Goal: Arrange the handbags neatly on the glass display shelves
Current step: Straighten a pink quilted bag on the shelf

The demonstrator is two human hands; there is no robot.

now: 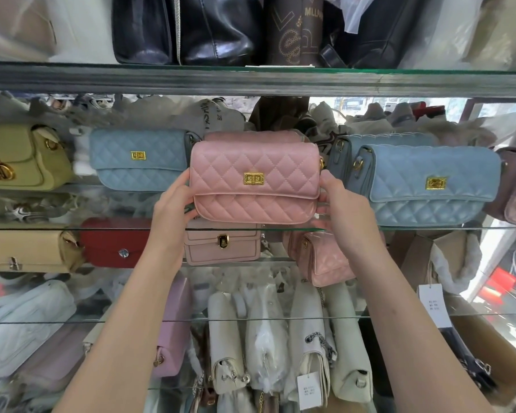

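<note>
Pink quilted bag (255, 180): upright on glass shelf (429, 227), centre.
Left hand (173, 204): fingers grasping its 9 o'clock end.
Right hand (344, 204): fingers grasping its 3 o'clock end.

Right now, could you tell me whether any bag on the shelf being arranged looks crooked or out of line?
Yes. The blue quilted bag right of the held pink quilted bag sits turned at an angle, not squared to the glass shelf edge like the blue bag on the left. The pink one is gripped by both hands.

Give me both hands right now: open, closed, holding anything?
Left hand: closed on the left end of the pink quilted handbag.
Right hand: closed on the right end of the same bag, at the glass shelf edge.
</note>
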